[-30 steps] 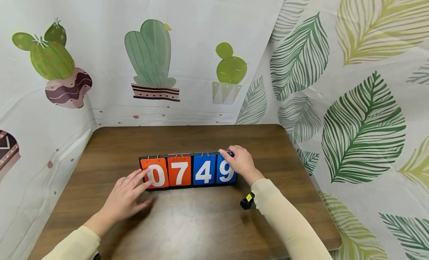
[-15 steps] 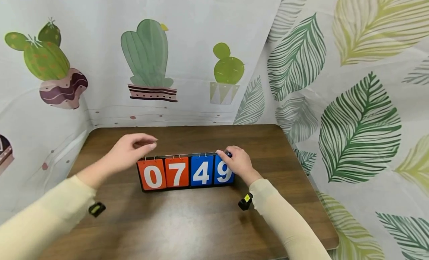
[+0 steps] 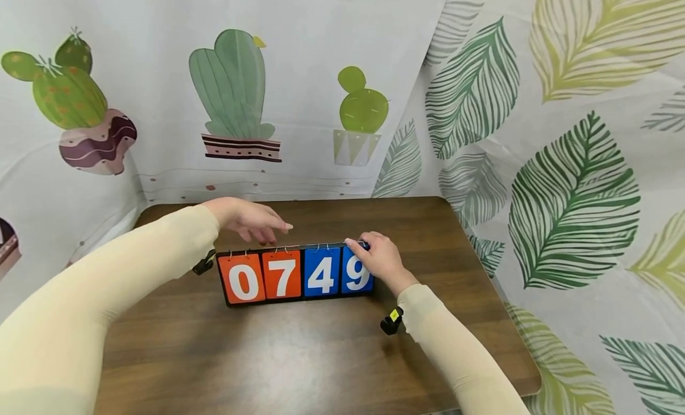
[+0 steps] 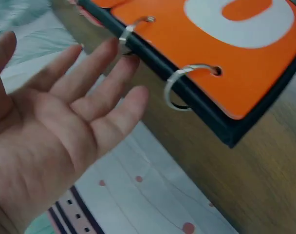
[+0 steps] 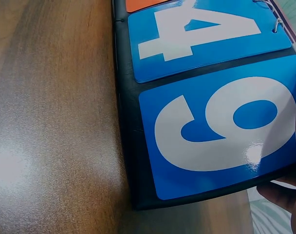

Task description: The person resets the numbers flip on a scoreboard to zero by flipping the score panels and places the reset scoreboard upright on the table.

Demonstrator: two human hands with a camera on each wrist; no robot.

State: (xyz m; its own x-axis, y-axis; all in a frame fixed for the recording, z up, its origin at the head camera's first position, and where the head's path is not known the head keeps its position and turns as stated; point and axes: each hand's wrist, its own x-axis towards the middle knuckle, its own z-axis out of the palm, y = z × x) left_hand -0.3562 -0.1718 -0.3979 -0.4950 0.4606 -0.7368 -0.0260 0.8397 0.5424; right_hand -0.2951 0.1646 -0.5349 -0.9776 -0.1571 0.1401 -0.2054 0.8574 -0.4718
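A flip scoreboard stands on the table, tilted back, reading 0 and 7 on orange cards, 4 and 9 on blue ones. My right hand grips its top right corner, thumb in front. In the right wrist view the blue 9 card fills much of the picture, with fingertips at the edge. Over the board's top edge, toward the back, reaches my left hand, holding nothing. The left wrist view shows its palm and spread fingers close to the metal rings of the orange 0 card; contact is unclear.
The brown wooden table extends around the scoreboard on all sides. Behind it hangs a white cloth printed with cacti, and a leaf-printed cloth hangs at the right. Black wrist cameras sit on both cuffs.
My left hand has left the front of the orange 0 card, risen, and swung over to behind the top edge. The right hand keeps its grip; the scoreboard still reads 0749.
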